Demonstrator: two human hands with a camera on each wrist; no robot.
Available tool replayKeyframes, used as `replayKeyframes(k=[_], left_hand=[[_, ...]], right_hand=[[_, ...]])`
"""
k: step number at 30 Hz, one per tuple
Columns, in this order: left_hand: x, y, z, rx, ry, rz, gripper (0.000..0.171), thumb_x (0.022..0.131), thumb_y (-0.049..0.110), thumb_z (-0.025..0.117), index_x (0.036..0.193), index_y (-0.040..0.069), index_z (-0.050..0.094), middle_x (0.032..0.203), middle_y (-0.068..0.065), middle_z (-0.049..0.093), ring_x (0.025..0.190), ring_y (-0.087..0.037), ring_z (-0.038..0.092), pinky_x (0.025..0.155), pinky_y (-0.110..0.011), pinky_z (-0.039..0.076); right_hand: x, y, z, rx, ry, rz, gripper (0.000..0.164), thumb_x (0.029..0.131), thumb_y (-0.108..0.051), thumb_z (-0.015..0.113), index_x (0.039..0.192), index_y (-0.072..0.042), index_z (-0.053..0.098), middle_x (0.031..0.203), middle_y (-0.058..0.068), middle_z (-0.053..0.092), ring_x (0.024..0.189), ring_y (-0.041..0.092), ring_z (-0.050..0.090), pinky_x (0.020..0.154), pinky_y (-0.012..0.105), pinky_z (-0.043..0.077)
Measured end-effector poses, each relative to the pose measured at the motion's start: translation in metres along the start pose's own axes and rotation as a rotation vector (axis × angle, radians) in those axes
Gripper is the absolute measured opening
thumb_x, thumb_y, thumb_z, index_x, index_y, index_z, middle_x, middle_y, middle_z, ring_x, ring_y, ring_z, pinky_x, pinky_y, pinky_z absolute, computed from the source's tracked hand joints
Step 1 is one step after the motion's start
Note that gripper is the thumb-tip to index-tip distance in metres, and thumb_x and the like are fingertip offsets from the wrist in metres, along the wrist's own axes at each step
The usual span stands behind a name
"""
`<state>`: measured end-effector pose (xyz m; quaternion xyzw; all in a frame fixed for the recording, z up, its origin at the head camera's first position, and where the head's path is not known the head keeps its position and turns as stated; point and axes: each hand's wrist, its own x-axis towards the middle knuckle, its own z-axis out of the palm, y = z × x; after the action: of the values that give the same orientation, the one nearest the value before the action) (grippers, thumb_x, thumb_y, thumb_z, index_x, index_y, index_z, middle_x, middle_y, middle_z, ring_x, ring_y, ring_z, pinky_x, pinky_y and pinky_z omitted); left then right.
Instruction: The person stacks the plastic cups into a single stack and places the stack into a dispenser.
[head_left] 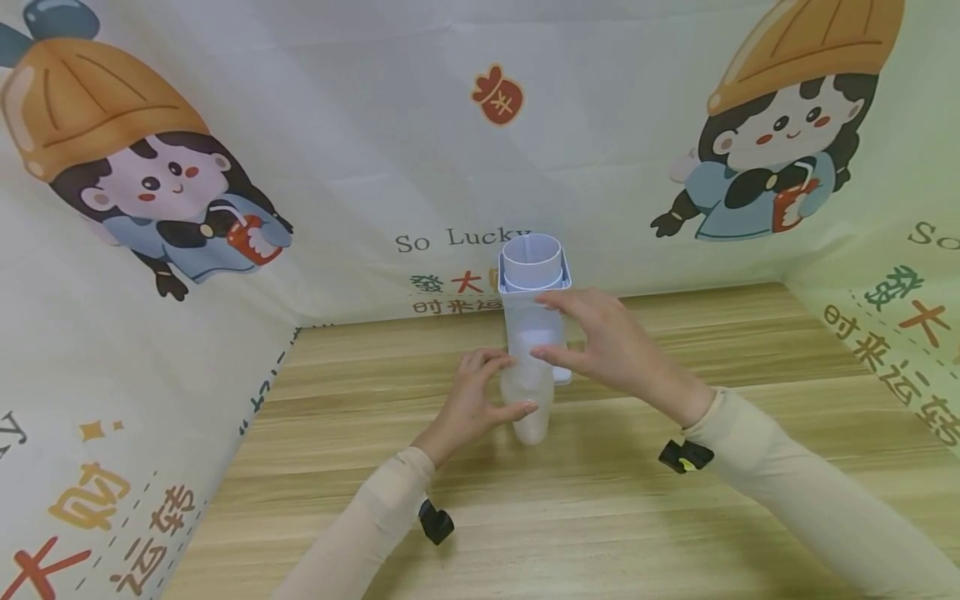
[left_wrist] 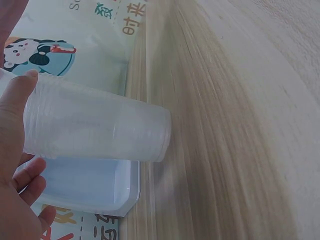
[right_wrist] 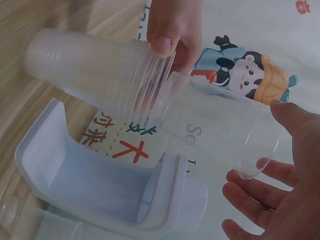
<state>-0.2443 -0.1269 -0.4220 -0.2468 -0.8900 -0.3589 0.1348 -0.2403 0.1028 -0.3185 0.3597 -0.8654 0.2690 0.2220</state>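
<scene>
My left hand (head_left: pixel 472 400) grips a stack of nested clear plastic cups (left_wrist: pixel 100 120) near its rims, with the thumb across them. The stack's closed end points down toward the wooden table. A single clear plastic cup (right_wrist: pixel 220 120) is in my right hand (head_left: pixel 607 350), its rim between the thumb and fingers. That cup's lower end meets the open mouth of the stack; how far inside it sits is hard to tell. Just behind stands a white cup holder (head_left: pixel 532 262) with a round collar on top and an open front (right_wrist: pixel 105 180).
Part of another clear cup (right_wrist: pixel 55 227) shows beside the holder in the right wrist view. The wood-grain table (head_left: pixel 360 500) meets printed cloth (head_left: pixel 360 150) behind and at both sides. The holder stands close to the back cloth.
</scene>
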Motion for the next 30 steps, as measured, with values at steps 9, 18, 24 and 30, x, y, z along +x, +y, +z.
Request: replayKeyframes(k=[9, 18, 24, 30], left_hand=[[-0.001, 0.000, 0.000, -0.008, 0.001, 0.000, 0.067, 0.072, 0.033, 0.088, 0.126, 0.005, 0.062, 0.134, -0.012, 0.054, 0.128, -0.032, 0.043, 0.108, -0.052, 0.041], [-0.001, 0.001, -0.001, -0.017, -0.006, -0.006, 0.060, 0.072, 0.033, 0.088, 0.120, 0.006, 0.064, 0.132, -0.012, 0.054, 0.128, -0.032, 0.042, 0.108, -0.054, 0.040], [-0.001, 0.001, -0.001, -0.018, -0.008, -0.005, 0.059, 0.072, 0.032, 0.088, 0.121, 0.008, 0.064, 0.132, -0.011, 0.054, 0.128, -0.033, 0.042, 0.108, -0.054, 0.039], [0.000, -0.001, 0.000, -0.005, 0.001, 0.011, 0.062, 0.072, 0.031, 0.088, 0.124, 0.009, 0.064, 0.132, -0.013, 0.055, 0.126, -0.034, 0.044, 0.107, -0.053, 0.040]], right_hand=[[-0.001, -0.001, 0.009, -0.038, -0.068, 0.029, 0.066, 0.083, -0.043, 0.077, 0.135, -0.008, 0.057, 0.134, 0.013, 0.064, 0.122, 0.032, 0.061, 0.103, 0.051, 0.048], [-0.008, 0.000, 0.021, -0.059, -0.122, 0.043, 0.066, 0.084, -0.045, 0.076, 0.136, -0.010, 0.056, 0.130, 0.013, 0.066, 0.116, 0.032, 0.063, 0.097, 0.049, 0.052], [-0.012, 0.000, 0.029, -0.070, -0.163, 0.063, 0.067, 0.084, -0.046, 0.075, 0.137, -0.011, 0.055, 0.131, 0.012, 0.065, 0.119, 0.032, 0.061, 0.100, 0.050, 0.050], [-0.015, 0.002, 0.037, -0.081, -0.196, 0.082, 0.069, 0.086, -0.049, 0.072, 0.141, -0.012, 0.052, 0.136, 0.012, 0.062, 0.125, 0.032, 0.058, 0.103, 0.052, 0.048]])
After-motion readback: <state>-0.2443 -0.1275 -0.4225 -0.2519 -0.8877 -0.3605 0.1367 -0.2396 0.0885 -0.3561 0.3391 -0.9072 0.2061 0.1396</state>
